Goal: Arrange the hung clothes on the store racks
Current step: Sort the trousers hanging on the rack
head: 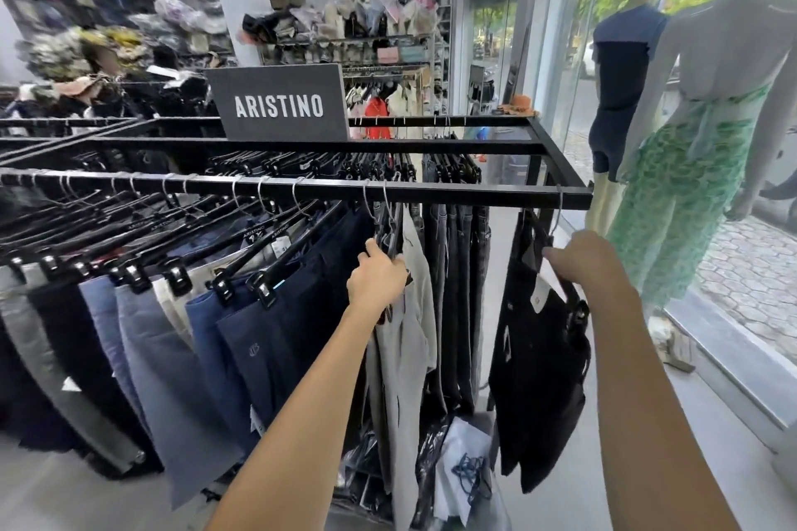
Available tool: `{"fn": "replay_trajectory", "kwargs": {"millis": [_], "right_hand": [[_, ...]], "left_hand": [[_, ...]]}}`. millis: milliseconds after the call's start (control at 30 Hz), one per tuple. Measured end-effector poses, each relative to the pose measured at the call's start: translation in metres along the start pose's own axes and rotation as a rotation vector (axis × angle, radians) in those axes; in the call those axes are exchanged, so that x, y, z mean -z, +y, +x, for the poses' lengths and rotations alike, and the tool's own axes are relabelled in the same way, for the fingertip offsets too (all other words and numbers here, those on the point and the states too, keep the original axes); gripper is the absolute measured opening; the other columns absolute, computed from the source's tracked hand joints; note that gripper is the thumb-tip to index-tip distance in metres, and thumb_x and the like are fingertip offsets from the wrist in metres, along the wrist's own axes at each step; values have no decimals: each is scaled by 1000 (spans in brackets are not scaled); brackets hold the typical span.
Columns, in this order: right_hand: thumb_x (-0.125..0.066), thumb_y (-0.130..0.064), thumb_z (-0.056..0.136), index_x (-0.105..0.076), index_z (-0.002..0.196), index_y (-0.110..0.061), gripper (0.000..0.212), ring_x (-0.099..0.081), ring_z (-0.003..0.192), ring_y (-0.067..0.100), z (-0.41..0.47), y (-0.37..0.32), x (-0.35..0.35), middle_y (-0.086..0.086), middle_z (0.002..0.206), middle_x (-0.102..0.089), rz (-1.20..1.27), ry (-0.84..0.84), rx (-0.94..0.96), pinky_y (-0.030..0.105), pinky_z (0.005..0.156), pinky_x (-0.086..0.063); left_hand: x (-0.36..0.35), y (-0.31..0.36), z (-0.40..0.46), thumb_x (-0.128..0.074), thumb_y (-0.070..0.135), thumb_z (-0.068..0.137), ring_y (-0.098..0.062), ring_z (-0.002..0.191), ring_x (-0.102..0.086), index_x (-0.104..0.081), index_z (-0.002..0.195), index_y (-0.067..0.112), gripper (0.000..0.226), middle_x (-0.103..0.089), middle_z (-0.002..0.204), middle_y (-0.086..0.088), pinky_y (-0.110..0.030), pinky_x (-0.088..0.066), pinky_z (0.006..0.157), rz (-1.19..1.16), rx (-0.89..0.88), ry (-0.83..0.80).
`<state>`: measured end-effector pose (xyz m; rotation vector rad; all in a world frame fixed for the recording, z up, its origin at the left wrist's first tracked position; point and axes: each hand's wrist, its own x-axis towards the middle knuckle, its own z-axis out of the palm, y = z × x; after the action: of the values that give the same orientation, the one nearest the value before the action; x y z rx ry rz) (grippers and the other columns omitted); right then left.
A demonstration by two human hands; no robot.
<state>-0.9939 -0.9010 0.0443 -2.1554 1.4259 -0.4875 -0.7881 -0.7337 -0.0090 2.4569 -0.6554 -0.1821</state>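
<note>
Gripping hangers [390, 228] on rack [431, 196], both hands [377, 280]

"ARISTINO" on the black sign [280, 103]; seemingly also on hangers [276, 231].

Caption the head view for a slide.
Left hand grips light grey trousers' hanger; right hand holds black trousers.

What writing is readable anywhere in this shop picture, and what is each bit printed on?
"ARISTINO": white capitals on the dark sign board standing on top of the rack.
"ARISTINO": small white print on the black hangers on the front rail.
White tag on the black trousers: too small to read.
Tags on the other garments: blurred.
</note>
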Motion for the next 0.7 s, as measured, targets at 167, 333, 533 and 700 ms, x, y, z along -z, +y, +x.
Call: {"fn": "replay_trajectory", "kwargs": {"millis": [167, 333, 533, 700], "right_hand": [[-54, -19, 95, -53, 82, -2, 21, -54, 89, 37, -35, -57, -9, 19, 92, -60, 155, 226, 113, 39, 77, -43], [-54, -19, 97, -65, 113, -10, 22, -60, 102, 35, -72, -118, -75, 16, 103, -65, 245, 96, 296, 35, 84, -45], [-58, -17, 96, -71, 122, -13, 29, -65, 111, 20, -98, -190, -144, 4, 116, -72, 313, 105, 501, 25, 97, -43], [-63, -23, 94, -74, 115, -17, 24, -65, 108, 16, -117, -253, -194, 0, 113, -73, 283, 113, 604, 23, 95, -41]], "left_hand": [[17, -1, 4, -33, 37, 103, -36, 134, -40, -15, 154, 14, 59, -32, 152, -17, -42, -33, 105, -226, 32, -117], [45, -26, 16, -38, 26, 102, -32, 122, -52, -42, 144, 10, 45, -48, 142, -16, -38, -45, 100, -209, -76, -149], [93, -82, 38, -47, 5, 95, -28, 112, -58, -68, 116, 12, 31, -63, 118, -11, -38, -45, 98, -138, -334, 222], [142, -144, 64, -49, 2, 90, -27, 113, -48, -68, 111, 14, 31, -61, 111, -8, -34, -43, 92, 20, -380, 429]]}}
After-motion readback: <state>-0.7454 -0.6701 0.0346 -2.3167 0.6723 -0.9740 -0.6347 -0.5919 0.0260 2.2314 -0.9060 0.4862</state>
